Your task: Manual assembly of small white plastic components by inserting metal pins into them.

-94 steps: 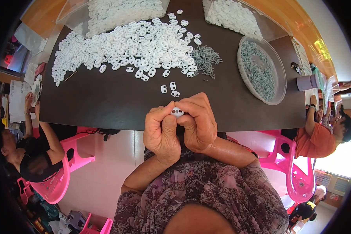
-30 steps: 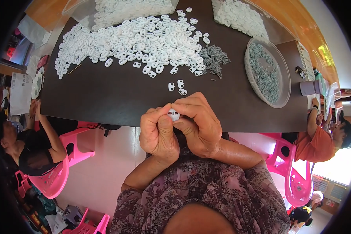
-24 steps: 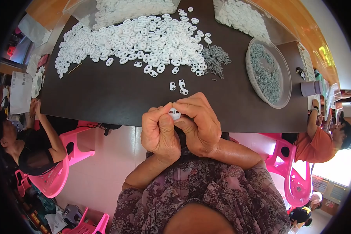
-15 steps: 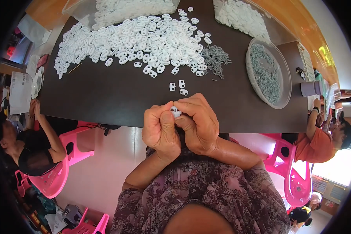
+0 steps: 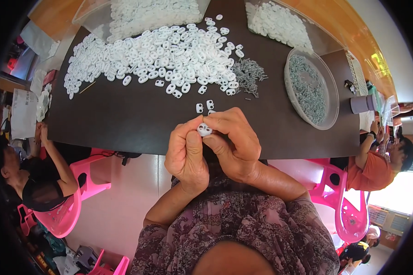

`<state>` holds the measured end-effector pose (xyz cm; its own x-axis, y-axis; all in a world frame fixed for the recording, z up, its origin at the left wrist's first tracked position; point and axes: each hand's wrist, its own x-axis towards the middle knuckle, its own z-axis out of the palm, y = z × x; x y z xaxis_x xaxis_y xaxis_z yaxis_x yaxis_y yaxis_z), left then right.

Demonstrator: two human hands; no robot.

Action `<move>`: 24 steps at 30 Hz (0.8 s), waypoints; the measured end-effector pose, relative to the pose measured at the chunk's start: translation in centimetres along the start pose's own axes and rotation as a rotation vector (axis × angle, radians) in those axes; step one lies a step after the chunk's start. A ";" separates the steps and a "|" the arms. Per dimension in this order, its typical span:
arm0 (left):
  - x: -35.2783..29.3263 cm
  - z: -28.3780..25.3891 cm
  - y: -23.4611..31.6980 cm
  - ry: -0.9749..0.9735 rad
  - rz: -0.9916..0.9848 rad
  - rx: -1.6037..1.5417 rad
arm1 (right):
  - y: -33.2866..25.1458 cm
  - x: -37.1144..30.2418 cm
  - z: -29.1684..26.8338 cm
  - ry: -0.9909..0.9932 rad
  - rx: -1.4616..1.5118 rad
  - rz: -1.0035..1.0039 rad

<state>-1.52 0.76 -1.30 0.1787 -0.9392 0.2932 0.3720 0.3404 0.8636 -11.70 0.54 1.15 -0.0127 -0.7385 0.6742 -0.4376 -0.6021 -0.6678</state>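
Note:
Just past the table's near edge, a small white two-hole cord lock (image 5: pixel 204 129) is pinched between both hands. My left hand (image 5: pixel 186 156) is closed, its thumb and forefinger on the piece's left side. From the right, the thumb and forefinger of my right hand (image 5: pixel 237 145) press on the same piece. Beyond my fingertips lie two loose white cord locks, one on the left (image 5: pixel 199 108) and another beside it (image 5: pixel 210 104). A third is mostly hidden behind my right hand. Farther off spreads a big heap of white plastic pieces (image 5: pixel 156 52).
Small grey metal springs (image 5: pixel 248 75) lie heaped right of the white pieces. A round clear tub (image 5: pixel 335 107) holds more springs. Two clear bins (image 5: pixel 91 22) of white pieces stand at the back. A thin stick (image 5: pixel 87 87) lies left. People sit on pink chairs (image 5: pixel 73 208) at both sides.
Both hands keep their pinch on the white cord lock, which is turned slightly. The table scene has shifted a little in view, and my right hand covers more of the third loose piece.

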 end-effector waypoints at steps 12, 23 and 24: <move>0.6 -1.0 1.2 -0.151 -0.151 0.289 | 1.7 4.7 -6.5 -0.007 -0.348 0.025; 3.8 -3.3 0.0 -0.216 0.000 0.573 | 10.4 21.2 -17.1 0.173 -0.716 0.361; 4.0 -3.1 -0.2 -0.213 -0.002 0.577 | 10.5 20.4 -16.5 0.168 -0.713 0.362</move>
<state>1.92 -2.94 -1.57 -0.0295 -0.9486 0.3152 -0.1911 0.3148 0.9297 -31.38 -15.80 13.11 -0.3731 -0.7606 0.5313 -0.8464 0.0445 -0.5307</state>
